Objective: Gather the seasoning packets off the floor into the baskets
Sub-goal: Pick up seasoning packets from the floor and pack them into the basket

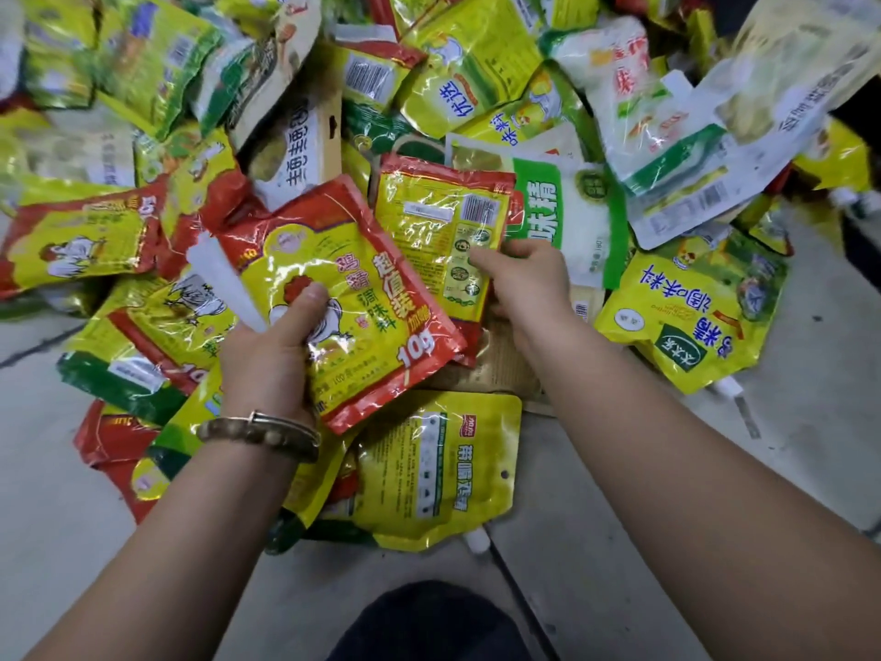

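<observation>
A big heap of seasoning packets covers the floor ahead of me. My left hand [274, 348] grips a red-and-yellow chicken packet [376, 298], thumb on its front, lifted off the heap and tilted. My right hand [522, 274] pinches the lower corner of a second red-edged yellow packet [436, 221], back side up with its barcode showing. The two held packets overlap slightly. No basket is in view.
A green-and-white packet [567, 217] lies right of my right hand, a yellow pouch [686, 317] farther right, another yellow pouch [443, 474] between my forearms. Bare grey floor [619, 493] shows near me and at both sides. My dark knee [429, 622] is at bottom centre.
</observation>
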A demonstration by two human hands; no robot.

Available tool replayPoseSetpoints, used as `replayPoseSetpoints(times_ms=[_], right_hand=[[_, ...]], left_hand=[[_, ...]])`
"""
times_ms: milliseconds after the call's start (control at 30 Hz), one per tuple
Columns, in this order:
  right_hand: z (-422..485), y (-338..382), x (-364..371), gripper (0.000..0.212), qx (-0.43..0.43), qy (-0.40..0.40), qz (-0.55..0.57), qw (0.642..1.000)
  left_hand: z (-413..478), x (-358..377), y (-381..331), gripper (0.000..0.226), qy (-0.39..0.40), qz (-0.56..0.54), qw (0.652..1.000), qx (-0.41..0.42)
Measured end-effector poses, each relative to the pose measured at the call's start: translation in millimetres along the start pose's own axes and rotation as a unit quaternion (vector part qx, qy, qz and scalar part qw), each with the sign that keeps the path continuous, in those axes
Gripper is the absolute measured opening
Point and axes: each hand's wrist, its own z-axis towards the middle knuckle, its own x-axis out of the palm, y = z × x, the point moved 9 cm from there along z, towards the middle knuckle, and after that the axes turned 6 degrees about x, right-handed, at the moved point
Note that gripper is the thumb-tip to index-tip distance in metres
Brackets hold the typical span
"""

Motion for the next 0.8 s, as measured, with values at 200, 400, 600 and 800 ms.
replayPoseSetpoints(times_ms=[200, 400, 600, 800], right_hand=[[-3, 13, 22, 0.061, -0.003, -0.014, -0.07, 0.997], [-4, 23, 1, 0.02, -0.061, 0.019, 0.073, 0.995], [-6, 29, -79, 0.036, -0.116, 0.007, 0.086, 0.99], [-35, 34, -155, 0.04, -0.145, -0.048, 0.106, 0.983]], left_hand=[[-5, 9, 9, 0.036, 0.019, 0.026, 0.999, 0.003], [-7, 22, 12, 0.013, 0.06, 0.013, 0.998, 0.002], [-24, 51, 11, 0.047, 0.122, 0.001, 0.992, -0.039], [-50, 102, -3, 0.025, 0.207, -0.025, 0.975, -0.073]])
